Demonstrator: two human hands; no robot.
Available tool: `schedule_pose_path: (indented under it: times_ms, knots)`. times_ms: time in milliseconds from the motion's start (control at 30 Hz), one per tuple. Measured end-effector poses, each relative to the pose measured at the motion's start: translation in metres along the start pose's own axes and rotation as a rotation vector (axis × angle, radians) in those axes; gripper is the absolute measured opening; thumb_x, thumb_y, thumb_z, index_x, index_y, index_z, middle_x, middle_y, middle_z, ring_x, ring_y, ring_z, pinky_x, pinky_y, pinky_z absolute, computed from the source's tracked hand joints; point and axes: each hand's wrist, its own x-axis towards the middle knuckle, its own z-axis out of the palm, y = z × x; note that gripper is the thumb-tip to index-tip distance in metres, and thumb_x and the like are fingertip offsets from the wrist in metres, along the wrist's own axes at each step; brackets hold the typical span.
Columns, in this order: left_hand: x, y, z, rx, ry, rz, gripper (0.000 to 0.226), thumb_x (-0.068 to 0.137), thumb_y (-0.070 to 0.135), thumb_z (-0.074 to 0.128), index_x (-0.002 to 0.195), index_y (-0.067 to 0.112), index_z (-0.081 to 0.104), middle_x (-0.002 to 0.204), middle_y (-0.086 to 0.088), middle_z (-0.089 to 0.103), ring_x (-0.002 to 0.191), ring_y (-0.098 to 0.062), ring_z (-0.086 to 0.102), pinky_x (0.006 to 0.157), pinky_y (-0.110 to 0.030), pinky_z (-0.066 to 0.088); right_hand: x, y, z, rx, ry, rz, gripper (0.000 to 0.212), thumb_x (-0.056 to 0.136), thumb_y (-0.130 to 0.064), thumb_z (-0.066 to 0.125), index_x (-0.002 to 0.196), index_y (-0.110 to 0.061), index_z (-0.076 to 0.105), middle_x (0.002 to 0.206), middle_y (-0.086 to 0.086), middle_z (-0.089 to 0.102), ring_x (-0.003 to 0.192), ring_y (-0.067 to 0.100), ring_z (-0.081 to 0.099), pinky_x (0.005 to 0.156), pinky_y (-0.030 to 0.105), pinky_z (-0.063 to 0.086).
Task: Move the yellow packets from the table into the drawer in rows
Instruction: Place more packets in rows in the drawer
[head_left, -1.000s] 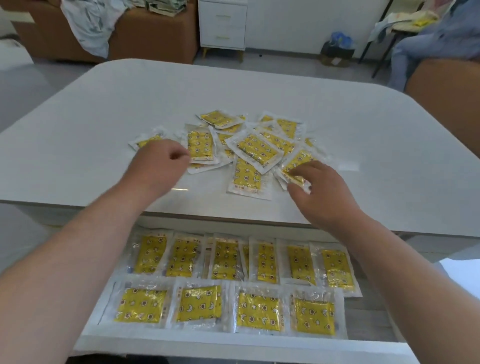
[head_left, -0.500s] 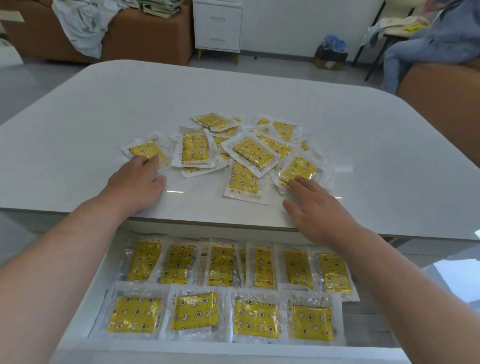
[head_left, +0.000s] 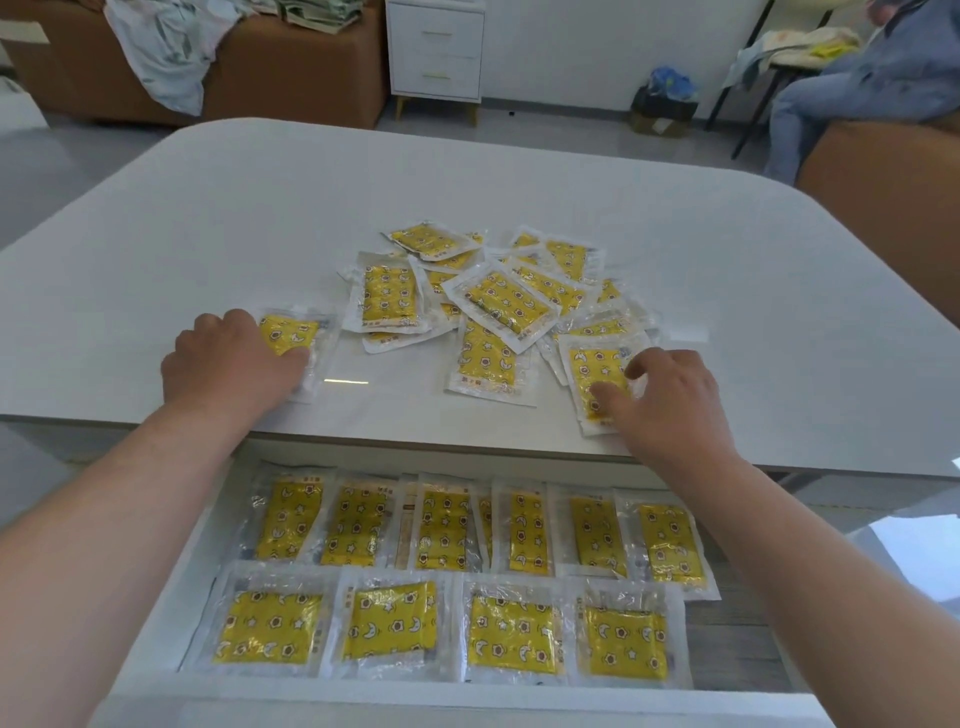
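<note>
Grip absent on both sides: presses left hand (head_left: 234, 366) flat on left packet (head_left: 291, 332), rests spread fingertips of right hand (head_left: 672, 402) on right packet (head_left: 592, 366), pinching nothing. Both near table (head_left: 519, 171) edge; right packet's long axis toward drawer (head_left: 467, 699) just below, probably a short pull away.

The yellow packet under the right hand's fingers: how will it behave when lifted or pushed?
The packet under the right hand is probably light and floppy: it looks thin, with a crinkled clear border. It likely slides easily, since its film and the table look glossy. Lying flat, it should not roll or tip.
</note>
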Motion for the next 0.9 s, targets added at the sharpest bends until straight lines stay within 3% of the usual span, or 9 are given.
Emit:
schedule_pose_path:
  times_ms: [100,233,400,467,567,667,733,833,900]
  knots:
    - [0.002,0.001,-0.003,0.072,-0.031,-0.007,0.055,0.083,0.048,0.061,0.114,0.002,0.054,0.115,-0.021,0.053,0.109,-0.042,0.047,0.082,-0.042,0.041,0.001,-0.001,0.001,-0.039,-0.03,0.11,0.068,0.088,-0.057,0.054,0.135,-0.009,0.043,0.133,0.014,0.052,0.125,0.033,0.045,0.099,0.043,0.039]
    - [0.005,0.001,-0.008,-0.009,-0.075,-0.043,0.047,0.077,0.041,0.072,0.098,0.005,0.051,0.105,-0.019,0.055,0.101,-0.041,0.051,0.071,-0.037,0.04,0.003,-0.002,0.001,-0.068,-0.023,0.132,0.07,0.084,-0.056,0.059,0.131,-0.007,0.044,0.127,0.013,0.057,0.12,0.034,0.049,0.093,0.041,0.042]
    - [0.007,0.003,-0.014,-0.075,-0.207,-0.093,0.051,0.07,0.042,0.081,0.071,0.007,0.045,0.073,-0.008,0.049,0.069,-0.025,0.049,0.059,-0.03,0.035,0.006,-0.006,-0.002,0.011,-0.037,0.158,0.072,0.079,-0.047,0.069,0.134,-0.009,0.041,0.129,0.012,0.055,0.12,0.033,0.049,0.088,0.037,0.041]
    - [0.007,0.003,-0.016,-0.102,-0.23,-0.089,0.048,0.067,0.039,0.084,0.071,0.008,0.047,0.073,-0.008,0.051,0.068,-0.024,0.05,0.057,-0.03,0.035,0.007,-0.007,-0.003,0.082,-0.049,0.181,0.071,0.077,-0.04,0.073,0.133,-0.009,0.04,0.126,0.013,0.054,0.115,0.032,0.052,0.079,0.033,0.039]
    - [0.007,0.0,-0.017,-0.171,-0.229,-0.079,0.043,0.066,0.033,0.086,0.076,0.009,0.051,0.077,-0.008,0.054,0.077,-0.028,0.053,0.062,-0.031,0.037,0.007,-0.008,-0.006,0.181,-0.052,0.201,0.074,0.077,-0.032,0.077,0.138,-0.012,0.04,0.126,0.01,0.054,0.11,0.028,0.054,0.078,0.032,0.04]
    - [0.007,-0.001,-0.019,-0.32,-0.228,-0.105,0.032,0.074,0.021,0.081,0.072,0.008,0.052,0.078,-0.011,0.057,0.066,-0.022,0.049,0.054,-0.029,0.034,0.009,-0.009,-0.011,0.33,-0.04,0.271,0.068,0.076,-0.025,0.081,0.134,-0.017,0.045,0.104,-0.001,0.051,0.091,0.02,0.052,0.074,0.033,0.044]
    - [0.007,-0.001,-0.022,-0.425,-0.236,-0.144,0.022,0.079,0.014,0.077,0.082,0.001,0.059,0.082,-0.01,0.058,0.07,-0.022,0.051,0.059,-0.028,0.037,0.01,-0.008,-0.013,0.427,-0.044,0.328,0.053,0.077,-0.023,0.081,0.121,-0.017,0.052,0.092,-0.004,0.054,0.078,0.017,0.056,0.064,0.029,0.045]
    - [0.008,-0.002,-0.027,-0.605,-0.238,-0.24,0.056,0.079,0.011,0.077,0.128,-0.004,0.054,0.117,-0.013,0.06,0.104,-0.028,0.056,0.083,-0.03,0.04,0.011,-0.006,-0.015,0.586,-0.073,0.351,0.028,0.081,-0.021,0.078,0.102,-0.016,0.06,0.079,-0.004,0.062,0.067,0.012,0.062,0.049,0.024,0.042]
    - [0.01,-0.001,-0.029,-0.679,-0.241,-0.281,0.062,0.076,0.012,0.079,0.13,-0.001,0.052,0.126,-0.011,0.058,0.114,-0.026,0.055,0.094,-0.031,0.041,0.011,-0.008,-0.018,0.666,-0.075,0.355,0.023,0.081,-0.02,0.077,0.099,-0.017,0.063,0.079,-0.003,0.066,0.067,0.011,0.065,0.051,0.023,0.045]
